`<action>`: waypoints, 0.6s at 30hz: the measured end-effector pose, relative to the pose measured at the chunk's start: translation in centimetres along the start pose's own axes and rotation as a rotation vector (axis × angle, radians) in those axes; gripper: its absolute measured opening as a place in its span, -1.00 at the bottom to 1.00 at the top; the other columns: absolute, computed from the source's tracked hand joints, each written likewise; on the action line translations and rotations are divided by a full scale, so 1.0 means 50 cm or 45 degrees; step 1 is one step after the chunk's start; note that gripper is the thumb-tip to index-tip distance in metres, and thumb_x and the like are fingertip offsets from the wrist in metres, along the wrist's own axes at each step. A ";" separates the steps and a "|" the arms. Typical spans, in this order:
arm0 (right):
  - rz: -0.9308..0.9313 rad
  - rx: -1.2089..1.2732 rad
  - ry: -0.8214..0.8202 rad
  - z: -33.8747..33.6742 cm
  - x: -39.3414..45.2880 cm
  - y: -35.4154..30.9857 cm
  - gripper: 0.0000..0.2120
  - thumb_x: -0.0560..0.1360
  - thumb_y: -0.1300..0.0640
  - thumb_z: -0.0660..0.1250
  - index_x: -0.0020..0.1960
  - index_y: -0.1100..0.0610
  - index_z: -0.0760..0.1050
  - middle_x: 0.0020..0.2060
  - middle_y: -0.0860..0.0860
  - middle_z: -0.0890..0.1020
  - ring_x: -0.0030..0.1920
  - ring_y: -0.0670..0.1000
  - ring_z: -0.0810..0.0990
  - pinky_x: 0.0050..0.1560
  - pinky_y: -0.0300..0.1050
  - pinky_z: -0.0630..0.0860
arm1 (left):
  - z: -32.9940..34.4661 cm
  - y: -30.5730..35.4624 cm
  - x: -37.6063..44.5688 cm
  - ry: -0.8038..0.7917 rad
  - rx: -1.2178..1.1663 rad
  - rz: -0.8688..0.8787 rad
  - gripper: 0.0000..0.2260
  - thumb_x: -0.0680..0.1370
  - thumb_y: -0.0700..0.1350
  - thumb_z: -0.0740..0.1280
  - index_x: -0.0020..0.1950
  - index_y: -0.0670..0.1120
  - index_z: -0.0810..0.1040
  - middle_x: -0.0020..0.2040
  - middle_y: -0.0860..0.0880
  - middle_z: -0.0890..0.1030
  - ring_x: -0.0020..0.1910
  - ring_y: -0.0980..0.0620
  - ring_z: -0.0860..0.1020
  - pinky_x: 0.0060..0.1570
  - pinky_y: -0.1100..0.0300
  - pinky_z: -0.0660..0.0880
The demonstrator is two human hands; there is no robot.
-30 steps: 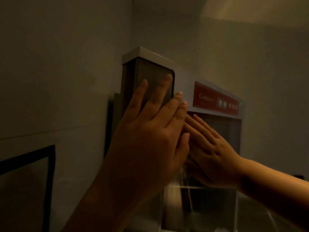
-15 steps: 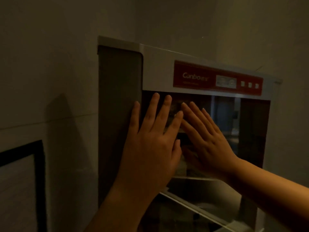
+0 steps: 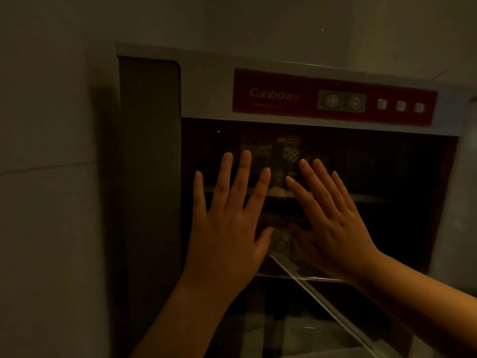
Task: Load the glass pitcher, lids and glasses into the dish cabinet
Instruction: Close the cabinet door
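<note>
Apparently I'm shutting the dish cabinet [image 3: 284, 63]: left hand [image 3: 227, 228] and right hand [image 3: 333, 223], grip wide and empty, flat on its glass door [image 3: 387, 171]; next, press evenly.

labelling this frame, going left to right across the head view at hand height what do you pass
Wall → grey side panel of the dish cabinet → left hand → right hand → dark glass door → the cabinet's pale right edge.

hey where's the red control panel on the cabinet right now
In the head view, the red control panel runs across the dish cabinet's top front, right of centre, above the dark glass door and both flat hands.
</note>
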State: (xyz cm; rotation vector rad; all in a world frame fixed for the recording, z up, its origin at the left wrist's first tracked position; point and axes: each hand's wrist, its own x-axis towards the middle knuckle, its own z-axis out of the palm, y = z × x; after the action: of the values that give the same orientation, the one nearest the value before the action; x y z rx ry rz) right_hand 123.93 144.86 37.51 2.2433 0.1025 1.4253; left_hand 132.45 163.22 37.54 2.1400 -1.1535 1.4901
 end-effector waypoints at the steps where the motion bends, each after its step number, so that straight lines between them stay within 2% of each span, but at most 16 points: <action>1: 0.000 -0.013 -0.014 0.009 -0.001 0.004 -0.39 0.56 -0.08 0.11 0.53 0.12 0.03 0.52 0.13 0.03 0.51 0.16 0.00 0.48 0.13 -0.05 | 0.013 -0.002 0.001 -0.013 -0.010 0.001 -0.26 0.45 0.20 0.28 0.54 -0.03 0.10 0.55 -0.18 0.02 0.52 -0.21 -0.02 0.39 -0.32 0.06; 8: 0.044 -0.077 -0.104 0.079 -0.001 0.024 -0.36 0.54 -0.06 0.12 0.53 0.11 0.02 0.52 0.11 0.01 0.51 0.14 -0.03 0.49 0.12 -0.07 | 0.109 -0.020 0.012 -0.131 -0.082 0.001 -0.22 0.46 0.22 0.26 0.56 -0.01 0.02 0.56 -0.15 -0.05 0.52 -0.19 -0.06 0.39 -0.30 0.09; 18: 0.031 -0.199 -0.143 0.116 -0.001 0.036 -0.38 0.56 -0.08 0.08 0.53 0.11 0.01 0.52 0.13 -0.01 0.51 0.16 -0.05 0.48 0.15 -0.09 | 0.179 -0.041 0.021 -0.203 -0.151 0.030 0.01 0.36 0.33 0.35 0.51 0.10 -0.30 0.53 -0.06 -0.31 0.49 -0.09 -0.33 0.41 -0.20 -0.26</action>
State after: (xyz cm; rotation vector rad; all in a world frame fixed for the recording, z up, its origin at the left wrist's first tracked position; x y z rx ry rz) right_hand 128.61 141.21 36.24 2.1965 -0.0714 1.2700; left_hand 139.94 158.42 35.05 2.2026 -1.2907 1.2454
